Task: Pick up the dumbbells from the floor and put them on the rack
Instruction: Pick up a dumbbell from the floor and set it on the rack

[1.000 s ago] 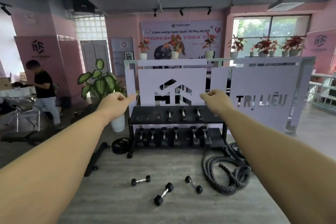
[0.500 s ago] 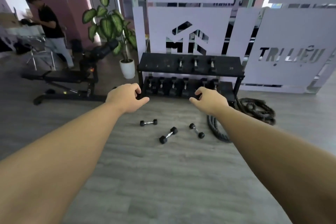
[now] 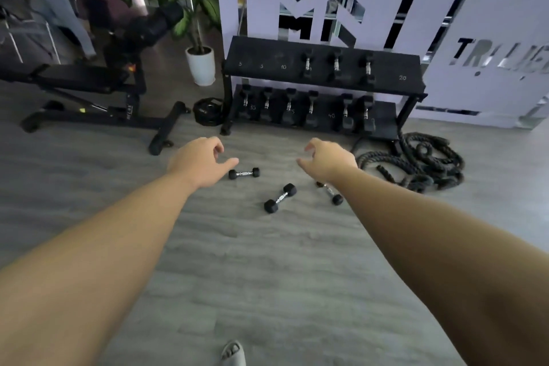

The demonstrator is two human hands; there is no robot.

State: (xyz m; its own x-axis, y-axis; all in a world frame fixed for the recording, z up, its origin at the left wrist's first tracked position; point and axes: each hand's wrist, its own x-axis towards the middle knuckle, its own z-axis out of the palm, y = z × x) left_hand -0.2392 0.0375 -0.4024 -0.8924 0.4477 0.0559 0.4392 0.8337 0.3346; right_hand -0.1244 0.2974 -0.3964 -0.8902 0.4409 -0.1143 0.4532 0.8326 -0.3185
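1. Both bare arms reach forward and down over the grey wood-look floor (image 3: 267,276), and neither hand holds anything
2. The left hand (image 3: 198,161) hangs with its fingers (image 3: 215,144) loosely curled and the thumb stretched out towards the left small black hex-ended dumbbell with a chrome handle (image 3: 244,173), which lies on the floor just beside the thumb tip; whether they touch cannot be told
3. The right hand (image 3: 328,159) is likewise half open, fingers (image 3: 309,147) bent into a loose claw, empty
4. A second black hex dumbbell (image 3: 280,197) lies slanted on the floor between the two forearms, apart from both hands
5. A third black hex dumbbell (image 3: 332,193) lies partly hidden under the right wrist, only its nearer end and part of the handle showing
6. Beyond the hands stands the black two-tier dumbbell rack (image 3: 267,64), with three dumbbells on the upper shelf, a row of more on the lower one, and white numbers on its shelves
7. A coiled black battle rope (image 3: 416,163) lies right of the rack, a black weight bench (image 3: 89,83) and a black weight plate (image 3: 208,110) lie left of it, and a green leafy plant in a white pot (image 3: 201,65) stands behind
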